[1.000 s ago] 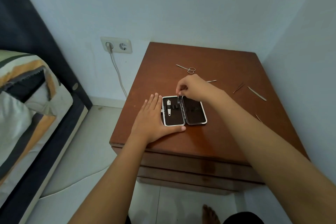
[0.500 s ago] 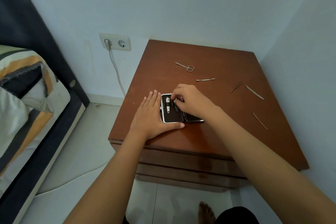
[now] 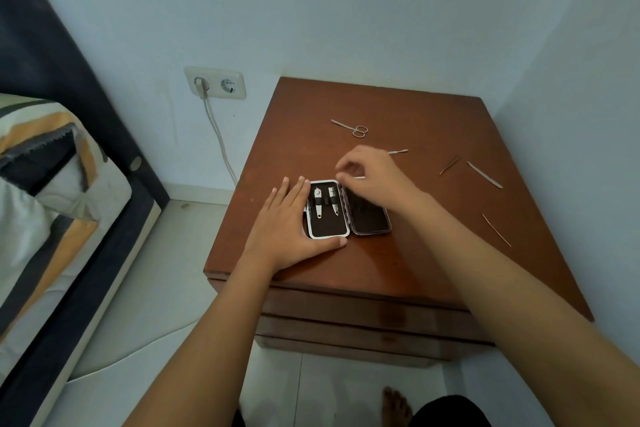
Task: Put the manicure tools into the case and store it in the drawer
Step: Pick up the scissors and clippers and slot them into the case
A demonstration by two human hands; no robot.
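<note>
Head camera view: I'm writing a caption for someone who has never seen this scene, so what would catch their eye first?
The open manicure case near the front left of the brown nightstand, with two silver tools strapped in its left half. The left hand lies flat against the case's left side while the right hand hovers above its far edge. Small scissors and thin metal tools lie scattered behind and to the right.

A small room corner with pale blue-white walls [image 3: 346,10]. A brown wooden nightstand [image 3: 398,274] stands in the corner, its stacked drawer fronts [image 3: 363,319] facing forward. To its left, a cream double wall socket [image 3: 215,82] has one plug in, with a white cable [image 3: 219,139] hanging down. On the far left is a bed with a dark frame [image 3: 52,55] and striped bedding [image 3: 38,163]. The floor [image 3: 166,270] is light tile.
</note>
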